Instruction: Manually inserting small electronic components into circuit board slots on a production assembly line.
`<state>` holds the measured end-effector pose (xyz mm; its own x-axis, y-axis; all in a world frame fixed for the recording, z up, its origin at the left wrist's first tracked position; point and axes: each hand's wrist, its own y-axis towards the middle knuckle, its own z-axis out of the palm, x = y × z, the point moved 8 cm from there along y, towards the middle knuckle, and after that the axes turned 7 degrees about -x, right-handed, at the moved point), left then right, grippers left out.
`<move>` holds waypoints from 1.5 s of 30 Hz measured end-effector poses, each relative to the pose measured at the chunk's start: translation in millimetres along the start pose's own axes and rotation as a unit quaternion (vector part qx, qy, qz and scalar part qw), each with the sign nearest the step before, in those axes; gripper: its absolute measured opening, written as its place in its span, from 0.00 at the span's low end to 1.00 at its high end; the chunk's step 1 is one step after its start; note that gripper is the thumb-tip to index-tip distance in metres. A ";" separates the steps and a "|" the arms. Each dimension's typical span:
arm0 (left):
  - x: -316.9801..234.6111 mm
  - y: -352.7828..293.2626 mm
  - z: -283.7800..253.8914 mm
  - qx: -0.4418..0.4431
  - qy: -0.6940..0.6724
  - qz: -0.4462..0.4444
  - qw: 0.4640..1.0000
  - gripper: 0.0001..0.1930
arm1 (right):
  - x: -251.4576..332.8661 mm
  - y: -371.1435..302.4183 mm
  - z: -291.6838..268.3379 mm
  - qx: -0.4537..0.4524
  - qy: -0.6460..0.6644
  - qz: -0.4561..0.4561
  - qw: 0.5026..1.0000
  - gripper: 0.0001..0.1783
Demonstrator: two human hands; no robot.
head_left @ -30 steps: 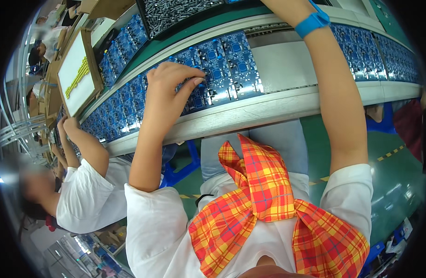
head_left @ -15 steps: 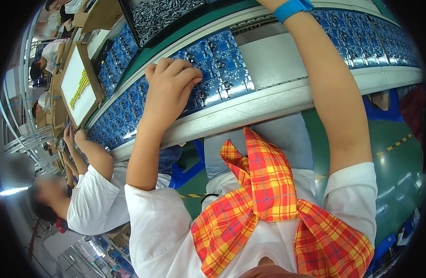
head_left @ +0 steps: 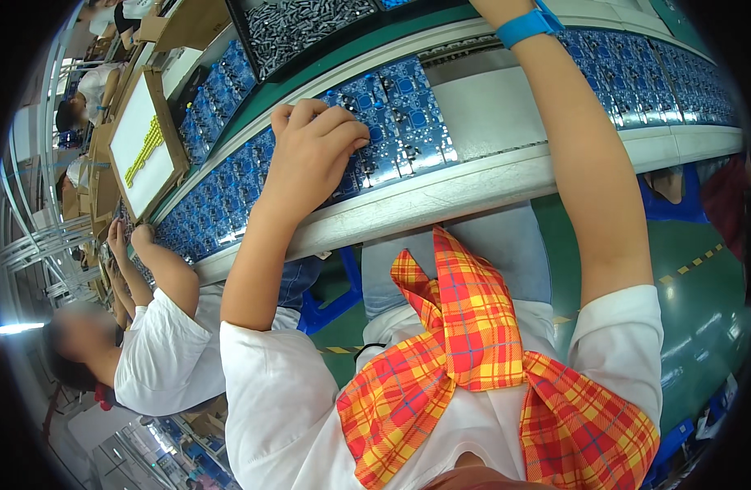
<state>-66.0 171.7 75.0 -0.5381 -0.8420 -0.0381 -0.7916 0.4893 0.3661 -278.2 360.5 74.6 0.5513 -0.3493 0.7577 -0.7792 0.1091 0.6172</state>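
My left hand (head_left: pixel 314 159) rests over a panel of blue circuit boards (head_left: pixel 412 122) lying on the conveyor line. Its fingers are bent and the fingertips are drawn together near the thumb, close to the board's surface. Whatever they may pinch is too small or hidden to make out. My right arm reaches to the far side of the line, a blue band around its wrist. Only the back part of my right hand (head_left: pixel 502 8) shows at the upper edge; its fingers lie outside the picture. Near it stands a black tray (head_left: pixel 257 61) holding many small grey cylindrical parts (head_left: pixel 306 33).
A pale rail (head_left: pixel 392 196) runs along the near side of the conveyor. More board panels (head_left: pixel 620 73) lie to the right, past a bare grey stretch (head_left: pixel 485 106). At left are a cardboard-framed white tray (head_left: pixel 151 147) with yellow parts and a seated co-worker (head_left: pixel 167 351).
The view has shifted a little, so the tray and boards appear slightly farther right and lower. My left hand stays over the same panel, still curled; my right arm remains stretched out.
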 end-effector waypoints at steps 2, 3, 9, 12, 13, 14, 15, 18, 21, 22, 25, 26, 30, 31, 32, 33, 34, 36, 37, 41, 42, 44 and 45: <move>-2.2 -0.3 -4.5 -0.008 0.022 0.011 1.000 0.04 | -4.8 0.2 2.7 -0.005 0.007 -0.008 1.000 0.07; -5.6 -0.6 -4.7 -0.006 0.026 0.018 0.999 0.04 | -14.6 -0.6 3.8 0.009 0.128 0.000 0.992 0.08; -12.2 -1.5 -0.2 0.024 0.037 0.037 0.998 0.03 | -29.0 -4.2 -2.1 0.035 0.024 -0.037 0.998 0.11; -11.9 -6.8 3.4 0.033 0.038 0.035 0.998 0.04 | 17.7 -26.5 3.6 0.118 0.019 0.017 0.993 0.10; -12.0 -5.5 2.6 0.043 0.030 0.039 0.998 0.05 | 34.5 -36.6 7.8 0.160 0.056 0.026 0.985 0.09; -9.1 -3.3 -2.3 0.030 0.036 0.035 0.998 0.05 | 50.1 -48.5 14.0 0.203 0.090 0.035 0.974 0.09; -6.4 1.4 -2.6 0.053 0.007 0.028 0.998 0.05 | 67.5 -59.4 15.7 0.222 0.079 0.008 0.972 0.08; 11.3 13.2 -1.7 0.096 -0.052 0.013 0.994 0.05 | 104.4 -89.8 23.5 0.297 0.038 -0.070 0.952 0.09; 76.1 36.3 -13.7 -0.059 -0.018 -0.097 0.993 0.06 | 123.9 -115.0 29.5 0.365 0.004 -0.106 0.925 0.10; 96.6 37.9 -13.5 -0.105 0.021 -0.146 0.983 0.07 | 124.2 -121.8 31.8 0.380 -0.002 -0.088 0.921 0.10; 120.2 52.0 -20.2 -0.134 0.052 -0.193 0.971 0.08 | 118.2 -125.5 39.5 0.405 -0.017 -0.056 0.912 0.10; 120.7 56.4 -15.1 -0.109 0.044 -0.194 0.974 0.09 | 114.2 -128.9 39.5 0.418 -0.023 -0.035 0.907 0.09; 136.1 63.4 3.7 -0.079 0.070 -0.218 0.970 0.09 | 113.9 -133.7 44.5 0.437 -0.033 -0.014 0.899 0.08; 139.6 65.7 7.0 -0.081 0.093 -0.226 0.966 0.08 | 115.3 -133.4 45.8 0.435 -0.033 -0.020 0.899 0.07; 140.6 67.9 12.6 -0.080 0.086 -0.226 0.967 0.08 | 115.4 -135.4 46.1 0.437 -0.039 -0.016 0.898 0.07; 141.1 70.9 14.0 -0.086 0.095 -0.222 0.967 0.08 | 118.9 -136.8 47.9 0.441 -0.036 -0.029 0.896 0.07; 141.1 73.1 15.6 -0.092 0.104 -0.219 0.966 0.08 | 122.2 -138.7 49.1 0.445 -0.034 -0.042 0.894 0.07; 140.4 74.8 19.6 -0.098 0.109 -0.216 0.965 0.07 | 124.0 -141.3 48.6 0.450 -0.034 -0.054 0.891 0.07; 139.4 74.9 18.2 -0.119 0.113 -0.211 0.964 0.07 | 124.4 -141.6 48.0 0.450 -0.041 -0.063 0.890 0.07; 137.1 67.6 11.0 -0.186 0.113 -0.199 0.955 0.08 | 128.7 -144.9 44.9 0.452 -0.079 -0.120 0.880 0.06; 136.0 64.4 6.1 -0.213 0.108 -0.194 0.951 0.08 | 131.6 -146.8 43.6 0.451 -0.103 -0.158 0.872 0.05; 131.9 59.6 -3.2 -0.236 0.098 -0.187 0.949 0.09 | 133.9 -149.7 39.4 0.449 -0.127 -0.189 0.864 0.05; 134.3 57.8 -5.0 -0.221 0.078 -0.193 0.953 0.09 | 134.4 -150.2 38.3 0.455 -0.135 -0.194 0.858 0.05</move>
<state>-182.5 85.8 95.6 -0.1544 -0.9803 -0.1232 -0.7043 0.0218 0.7095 -98.5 261.5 75.6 0.8281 -0.4122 0.3799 -0.5311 -0.7937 0.2965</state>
